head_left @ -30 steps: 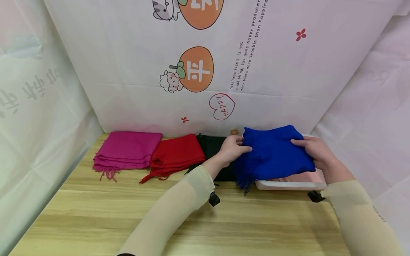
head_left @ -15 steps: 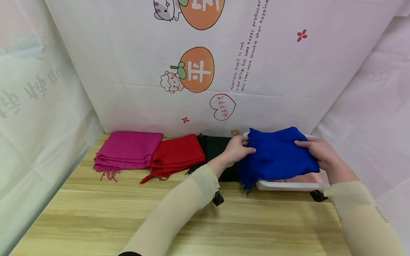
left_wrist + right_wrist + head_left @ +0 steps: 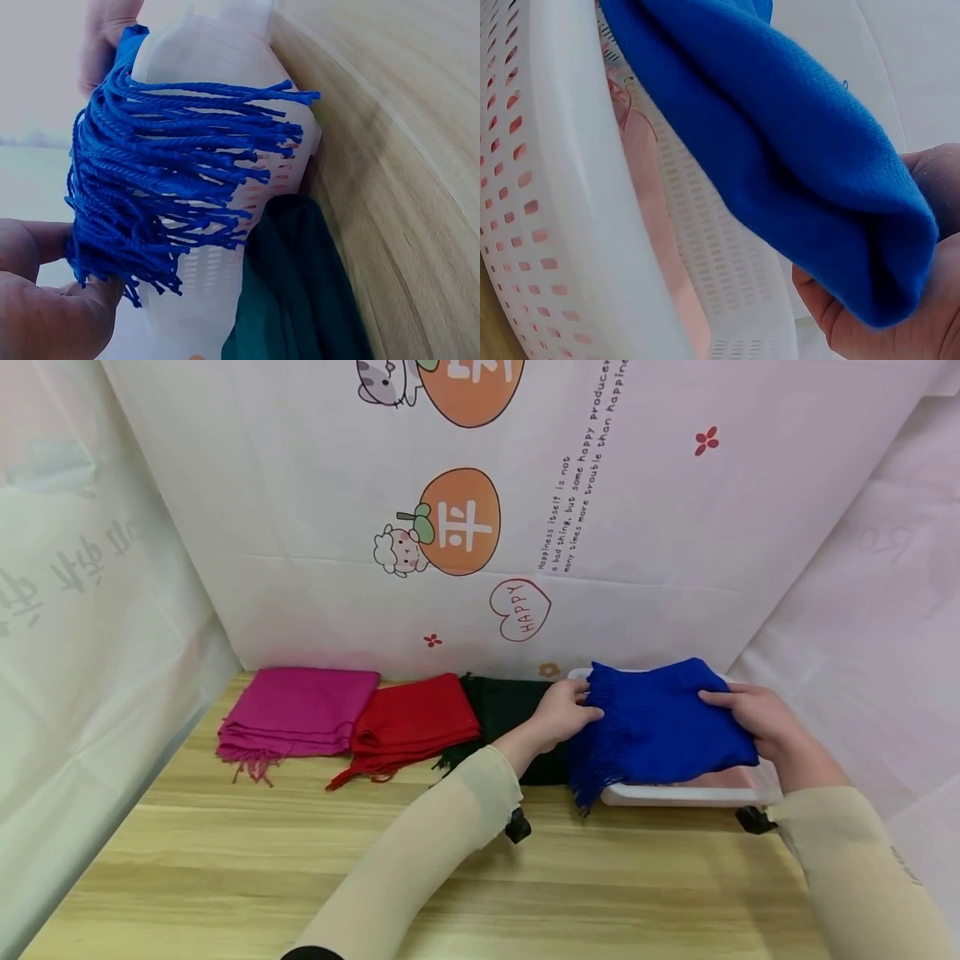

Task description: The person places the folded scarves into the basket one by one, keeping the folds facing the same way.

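Observation:
A folded blue scarf (image 3: 667,722) with fringe is held up over a white perforated basket (image 3: 682,796) at the back right. My left hand (image 3: 558,714) pinches its fringed left edge, thumb on the near side. On the opposite edge my right hand (image 3: 757,714) grips the folded cloth, thumb on top. In the left wrist view the blue fringe (image 3: 165,165) hangs down beside the basket's outer wall. Inside the basket lies a pink cloth (image 3: 656,202), seen in the right wrist view below the blue scarf; the scarf hides much of it from the head view.
Folded scarves line the back of the wooden table (image 3: 300,868): magenta (image 3: 307,710), red (image 3: 420,718) and dark green (image 3: 506,702). The green one lies against the basket's left side, partly behind my left hand. A printed white sheet (image 3: 315,527) stands behind them.
Both hands have shifted a little to the right with the blue scarf, bringing it further over the basket. More of the basket's left back rim shows. The other scarves stay put.

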### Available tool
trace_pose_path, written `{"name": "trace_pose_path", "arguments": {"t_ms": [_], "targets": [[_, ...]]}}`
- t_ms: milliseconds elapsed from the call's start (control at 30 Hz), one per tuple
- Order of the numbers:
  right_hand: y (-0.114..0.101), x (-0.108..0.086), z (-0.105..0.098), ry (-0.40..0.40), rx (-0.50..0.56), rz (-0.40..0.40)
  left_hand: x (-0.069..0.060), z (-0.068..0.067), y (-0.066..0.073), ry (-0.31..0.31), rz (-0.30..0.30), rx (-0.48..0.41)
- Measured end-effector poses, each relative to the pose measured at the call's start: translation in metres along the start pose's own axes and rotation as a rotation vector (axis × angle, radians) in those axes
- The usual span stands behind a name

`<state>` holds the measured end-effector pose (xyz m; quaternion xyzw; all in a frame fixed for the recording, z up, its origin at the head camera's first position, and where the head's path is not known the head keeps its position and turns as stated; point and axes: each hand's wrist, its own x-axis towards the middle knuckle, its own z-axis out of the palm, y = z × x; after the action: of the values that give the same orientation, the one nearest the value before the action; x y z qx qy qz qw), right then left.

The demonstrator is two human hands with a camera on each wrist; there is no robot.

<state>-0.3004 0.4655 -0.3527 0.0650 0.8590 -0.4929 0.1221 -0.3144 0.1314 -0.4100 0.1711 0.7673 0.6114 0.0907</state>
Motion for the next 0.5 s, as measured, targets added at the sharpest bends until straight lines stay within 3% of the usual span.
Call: {"name": "trace_pose_path", "arguments": {"t_ms": [500], "targets": [[0.003,-0.005,-0.009,0.011,-0.017,-0.007,0.001,0.018,0.006,0.002,-0.022,0.043]]}}
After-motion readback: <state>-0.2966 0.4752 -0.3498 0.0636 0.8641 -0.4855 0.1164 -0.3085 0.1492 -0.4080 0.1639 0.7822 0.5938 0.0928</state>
